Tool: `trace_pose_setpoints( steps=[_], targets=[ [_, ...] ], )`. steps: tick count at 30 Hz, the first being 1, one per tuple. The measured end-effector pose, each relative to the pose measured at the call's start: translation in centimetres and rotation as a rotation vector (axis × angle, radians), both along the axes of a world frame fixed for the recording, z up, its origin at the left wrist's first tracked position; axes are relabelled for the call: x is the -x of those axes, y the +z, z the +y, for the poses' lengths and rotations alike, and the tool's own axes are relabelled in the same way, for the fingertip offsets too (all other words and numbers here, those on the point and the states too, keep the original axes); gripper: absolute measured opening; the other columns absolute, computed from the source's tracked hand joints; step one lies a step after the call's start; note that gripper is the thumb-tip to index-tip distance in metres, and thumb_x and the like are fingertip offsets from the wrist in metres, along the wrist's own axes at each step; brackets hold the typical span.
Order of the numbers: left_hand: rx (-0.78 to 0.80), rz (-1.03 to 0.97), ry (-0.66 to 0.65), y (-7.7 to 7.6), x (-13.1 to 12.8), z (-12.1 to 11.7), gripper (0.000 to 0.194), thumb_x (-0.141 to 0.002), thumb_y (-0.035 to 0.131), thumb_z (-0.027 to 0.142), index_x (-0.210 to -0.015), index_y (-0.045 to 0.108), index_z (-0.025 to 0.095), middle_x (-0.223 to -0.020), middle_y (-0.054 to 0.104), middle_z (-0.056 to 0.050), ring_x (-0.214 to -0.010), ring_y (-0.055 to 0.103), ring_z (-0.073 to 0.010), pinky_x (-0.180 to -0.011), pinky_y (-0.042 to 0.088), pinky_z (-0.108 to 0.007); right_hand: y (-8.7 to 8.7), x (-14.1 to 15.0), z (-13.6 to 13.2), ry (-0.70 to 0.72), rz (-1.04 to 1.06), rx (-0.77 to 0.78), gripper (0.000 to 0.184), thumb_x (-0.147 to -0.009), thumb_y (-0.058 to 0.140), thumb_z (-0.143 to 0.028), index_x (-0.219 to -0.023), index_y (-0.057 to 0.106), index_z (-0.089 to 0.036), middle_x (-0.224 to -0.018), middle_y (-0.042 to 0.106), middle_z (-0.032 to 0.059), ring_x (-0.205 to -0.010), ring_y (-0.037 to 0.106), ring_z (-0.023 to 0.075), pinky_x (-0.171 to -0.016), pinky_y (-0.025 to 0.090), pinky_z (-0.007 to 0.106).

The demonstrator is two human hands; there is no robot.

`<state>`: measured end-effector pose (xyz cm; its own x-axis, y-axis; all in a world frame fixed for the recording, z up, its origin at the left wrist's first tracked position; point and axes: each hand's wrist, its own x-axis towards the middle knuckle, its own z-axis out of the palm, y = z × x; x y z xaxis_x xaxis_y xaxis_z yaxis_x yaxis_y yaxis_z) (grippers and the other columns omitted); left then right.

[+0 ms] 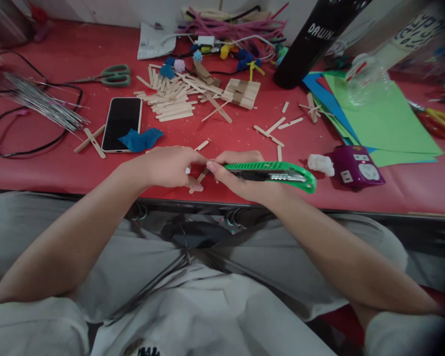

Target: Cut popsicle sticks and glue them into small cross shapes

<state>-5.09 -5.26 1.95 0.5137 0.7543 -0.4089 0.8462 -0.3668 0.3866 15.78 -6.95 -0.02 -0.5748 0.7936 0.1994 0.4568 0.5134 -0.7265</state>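
Observation:
A green utility knife point(304, 178) lies in my right hand point(241, 173), whose fingers are wrapped round it. Its handle points right, and its front end is at my fingertips beside my left hand. My left hand point(172, 165) holds a small wooden craft stick point(199, 181) low over the red tabletop, near the front edge, with thumb and index finger about it. The blade's tip is hidden by my fingers. Just behind my hands lies another craft stick point(201, 146), partly covered.
Behind my hands lies a pile of craft sticks point(174, 106). A phone point(122, 123) with blue crumpled material point(141, 140), scissors point(114, 75) and wires point(44, 101) are left. To the right are a purple power adapter point(358, 167), coloured paper point(389, 118) and a black bottle point(311, 44).

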Motion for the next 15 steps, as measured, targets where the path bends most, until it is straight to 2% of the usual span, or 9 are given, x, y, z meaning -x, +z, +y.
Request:
trace_pose_setpoints(
  steps=[10, 15],
  targets=[
    [0.009, 0.029, 0.011, -0.22, 0.26, 0.18, 0.05, -0.072, 0.064, 0.059, -0.116, 0.067, 0.035, -0.1, 0.072, -0.001, -0.086, 0.064, -0.0222, -0.068, 0.037, -0.029, -0.47, 0.29, 0.27, 0.008, 0.016, -0.067, 0.033, -0.096, 0.051, -0.042, -0.078, 0.069, -0.022, -0.062, 0.063, -0.0004, -0.055, 0.052, 0.0129, -0.058, 0.045, 0.029],
    [0.023, 0.024, 0.005, -0.32, 0.21, 0.31, 0.058, -0.072, 0.065, 0.059, -0.125, 0.064, 0.035, -0.107, 0.072, -0.002, -0.091, 0.065, -0.0228, -0.073, 0.039, -0.028, -0.61, -0.57, 0.26, -0.009, -0.012, -0.002, 0.03, -0.094, 0.055, -0.046, -0.08, 0.07, -0.023, -0.068, 0.068, 0.0004, -0.063, 0.06, 0.0163, -0.061, 0.047, 0.03]
  ],
)
